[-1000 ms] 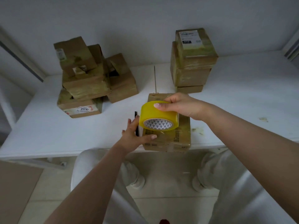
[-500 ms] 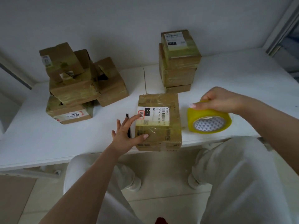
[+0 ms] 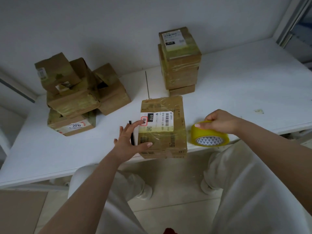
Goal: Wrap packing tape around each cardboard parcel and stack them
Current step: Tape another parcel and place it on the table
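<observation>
A flat cardboard parcel (image 3: 175, 132) with a white label lies at the near edge of the white table (image 3: 244, 92), glossy with tape. My left hand (image 3: 130, 141) rests on its left side, fingers spread, forefinger on the label and thumb on the near corner. My right hand (image 3: 219, 121) grips a yellow roll of packing tape (image 3: 209, 135) from above, just right of the parcel at the table's edge. No strip of tape shows between roll and parcel.
A neat stack of taped parcels (image 3: 180, 63) stands behind the flat parcel. A loose pile of cardboard boxes (image 3: 76, 95) sits at the back left. A thin black tool (image 3: 131, 134) lies under my left hand. My knees are below the table edge.
My right hand carried the tape roll from above the parcel to its right side and lowered it near the table edge. My left hand stayed on the parcel's left side.
</observation>
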